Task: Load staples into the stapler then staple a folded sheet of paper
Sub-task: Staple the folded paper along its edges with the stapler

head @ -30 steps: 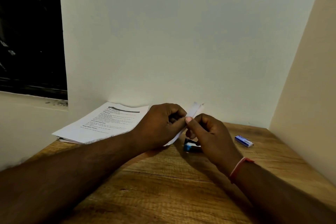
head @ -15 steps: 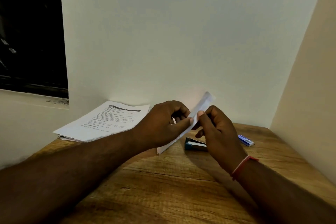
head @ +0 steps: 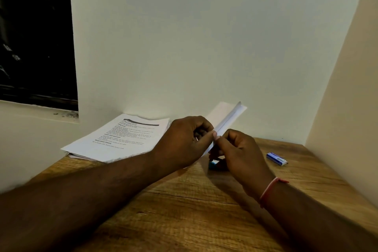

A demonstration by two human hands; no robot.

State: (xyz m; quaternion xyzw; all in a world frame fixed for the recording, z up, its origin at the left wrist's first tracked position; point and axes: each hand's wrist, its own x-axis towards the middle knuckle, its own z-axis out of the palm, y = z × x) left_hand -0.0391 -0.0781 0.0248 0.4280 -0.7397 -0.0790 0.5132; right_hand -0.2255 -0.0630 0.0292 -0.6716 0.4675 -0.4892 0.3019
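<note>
Folded paper [head: 229,120] pinched between fingers of left hand [head: 184,143] and right hand [head: 241,151], just above the stapler [head: 213,164].

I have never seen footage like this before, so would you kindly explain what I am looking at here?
There is no machine: a person wears a wide-angle camera on the head, looking forward and down at their own two bare hands. The left hand and the right hand together pinch a folded sheet of paper, lifted above a wooden table. Just beneath the hands lies a small blue stapler, mostly hidden. To the right lies a small blue box, probably staples. At the back left rests a stack of printed pages.
</note>
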